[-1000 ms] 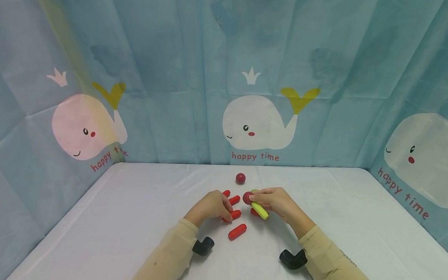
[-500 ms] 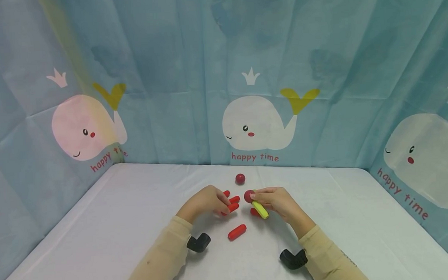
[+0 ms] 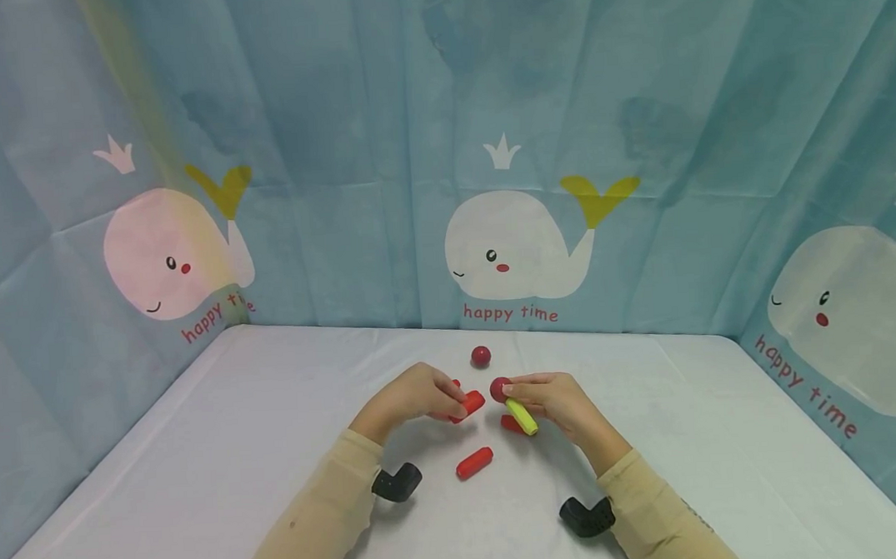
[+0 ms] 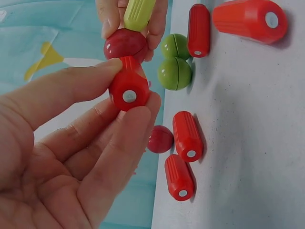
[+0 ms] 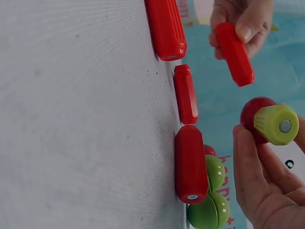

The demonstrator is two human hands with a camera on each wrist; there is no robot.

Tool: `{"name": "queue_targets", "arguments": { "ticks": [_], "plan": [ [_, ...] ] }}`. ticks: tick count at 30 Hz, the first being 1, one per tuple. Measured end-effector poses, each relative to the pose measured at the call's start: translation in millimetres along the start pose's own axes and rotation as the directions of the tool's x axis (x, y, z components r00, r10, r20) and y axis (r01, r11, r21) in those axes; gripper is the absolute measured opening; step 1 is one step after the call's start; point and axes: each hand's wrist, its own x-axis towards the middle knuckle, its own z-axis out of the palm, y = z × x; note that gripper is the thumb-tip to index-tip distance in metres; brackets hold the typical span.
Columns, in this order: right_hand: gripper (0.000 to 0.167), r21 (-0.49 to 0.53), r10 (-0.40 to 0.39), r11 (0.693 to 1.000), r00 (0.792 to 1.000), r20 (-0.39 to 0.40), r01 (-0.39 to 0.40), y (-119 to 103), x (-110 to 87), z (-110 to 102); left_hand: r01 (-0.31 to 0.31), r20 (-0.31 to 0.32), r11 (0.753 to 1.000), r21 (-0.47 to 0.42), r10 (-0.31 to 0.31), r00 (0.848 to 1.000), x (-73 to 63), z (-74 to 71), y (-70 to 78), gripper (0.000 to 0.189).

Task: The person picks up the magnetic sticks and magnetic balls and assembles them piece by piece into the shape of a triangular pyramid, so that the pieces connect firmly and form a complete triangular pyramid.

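My left hand (image 3: 411, 398) pinches a red ridged rod (image 4: 129, 86) between thumb and fingertips; a silver disc shows in the rod's end. In the right wrist view this rod is held up, apart from the rods on the table. With its thumb and fingers, my right hand (image 3: 557, 401) grips a red ball (image 3: 499, 390). A yellow-green ridged rod (image 3: 522, 416) with a similar disc (image 5: 285, 126) sticks out from that ball toward me. In the head view, the two held pieces are a short way apart, rod on the left and ball on the right.
On the white table (image 3: 200, 457) lie several more red rods, one in front (image 3: 474, 463) and one under my right hand (image 3: 511, 424). Two green balls (image 4: 175, 74) sit side by side. Another red ball (image 3: 480, 356) lies farther back. A blue whale-print curtain (image 3: 372, 258) stands behind.
My left hand has raised its red rod and carried it away from me, to beside the held red ball. My right hand has barely moved, still holding the ball and yellow-green rod.
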Motion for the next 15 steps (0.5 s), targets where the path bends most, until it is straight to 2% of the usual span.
{"name": "queue_targets", "arguments": {
  "ticks": [15],
  "plan": [
    [0.039, 0.012, -0.002, 1.000, 1.000, 0.024, 0.001, -0.9, -2.7, 1.6, -0.028, 0.001, 0.999, -0.015, 0.029, 1.000, -5.0, 7.1, 6.2, 0.017]
  ]
}}
